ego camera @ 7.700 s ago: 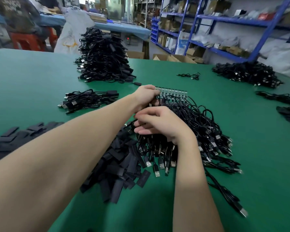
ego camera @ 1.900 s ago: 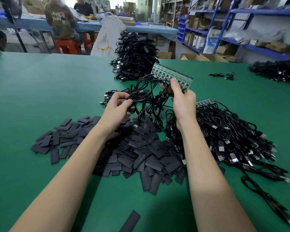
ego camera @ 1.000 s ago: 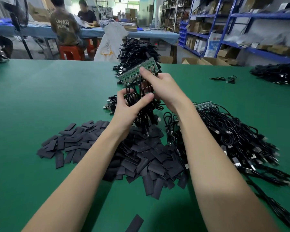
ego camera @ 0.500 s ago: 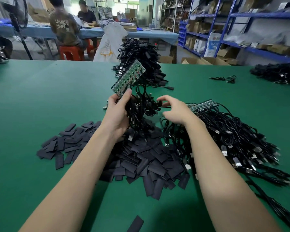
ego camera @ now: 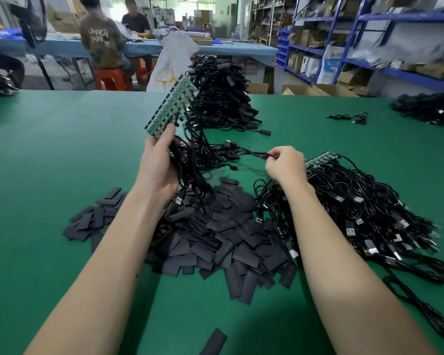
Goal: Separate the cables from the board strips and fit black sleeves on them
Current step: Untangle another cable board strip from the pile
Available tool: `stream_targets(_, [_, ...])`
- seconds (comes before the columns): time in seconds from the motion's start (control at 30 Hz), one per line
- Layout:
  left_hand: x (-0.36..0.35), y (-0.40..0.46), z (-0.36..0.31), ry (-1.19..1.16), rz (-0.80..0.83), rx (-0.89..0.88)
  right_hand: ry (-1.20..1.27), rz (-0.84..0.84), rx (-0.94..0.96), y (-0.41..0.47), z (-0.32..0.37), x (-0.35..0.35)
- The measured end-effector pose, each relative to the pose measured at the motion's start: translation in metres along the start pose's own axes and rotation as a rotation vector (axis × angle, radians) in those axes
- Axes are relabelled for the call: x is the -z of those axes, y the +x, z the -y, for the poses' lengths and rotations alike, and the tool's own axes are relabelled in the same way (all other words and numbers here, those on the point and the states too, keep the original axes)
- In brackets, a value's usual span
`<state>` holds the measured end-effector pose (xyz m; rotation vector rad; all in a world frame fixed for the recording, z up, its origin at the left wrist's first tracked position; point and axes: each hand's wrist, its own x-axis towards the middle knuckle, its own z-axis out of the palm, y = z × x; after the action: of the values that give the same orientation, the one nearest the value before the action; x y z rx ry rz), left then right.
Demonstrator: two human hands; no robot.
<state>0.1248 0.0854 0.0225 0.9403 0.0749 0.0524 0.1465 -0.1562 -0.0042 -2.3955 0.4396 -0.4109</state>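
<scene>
My left hand (ego camera: 159, 162) holds a green board strip (ego camera: 173, 108) up above the table, gripping its lower end; black cables (ego camera: 192, 160) hang from it. My right hand (ego camera: 285, 163) pinches one of those cables (ego camera: 254, 153) and stretches it out to the right. Below both hands lies a heap of flat black sleeves (ego camera: 215, 231). At the right a pile of cables (ego camera: 364, 208) lies with another board strip (ego camera: 321, 157) at its far edge, just behind my right hand.
The green table (ego camera: 49, 155) carries a tall stack of cables (ego camera: 221, 96) behind the held strip, a small cable bundle (ego camera: 349, 117) and another pile (ego camera: 431, 108) at the far right. One loose sleeve (ego camera: 214, 342) lies near me. People sit at a blue table (ego camera: 62, 46) beyond; blue shelving (ego camera: 369, 39) stands at right.
The strip passed from my right hand to my left, which now holds it tilted up. My right hand has closed on one cable and drawn it out to the right.
</scene>
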Motion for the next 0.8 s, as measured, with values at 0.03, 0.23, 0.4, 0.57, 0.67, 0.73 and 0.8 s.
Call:
stream_targets(0.03, [-0.003, -0.003, 0.000, 0.026, -0.005, -0.001, 0.010, 0.012, -0.028, -0.001, 0.003, 0.002])
stream_targets(0.23, [-0.013, -0.008, 0.002, 0.118, 0.003, -0.045, 0.024, 0.146, 0.183, -0.025, 0.025, 0.011])
stream_targets(0.4, [-0.018, -0.013, 0.002, 0.170, -0.003, -0.076, 0.630, 0.597, 0.368, -0.058, 0.064, 0.007])
stream_targets(0.57, [-0.018, -0.009, 0.003, 0.105, -0.022, -0.052, 0.537, 0.538, 0.416, -0.060, 0.079, -0.011])
stream_targets(0.67, [-0.015, -0.005, 0.003, 0.192, -0.012, -0.047, 0.525, 0.405, 0.397, -0.057, 0.080, -0.017])
stream_targets(0.73, [-0.012, -0.002, 0.004, 0.234, 0.032, -0.038, 0.561, 0.406, 0.366, -0.057, 0.080, -0.018])
stream_targets(0.8, [-0.009, 0.002, 0.005, 0.277, 0.072, -0.030, 0.624, 0.423, 0.319, -0.058, 0.079, -0.018])
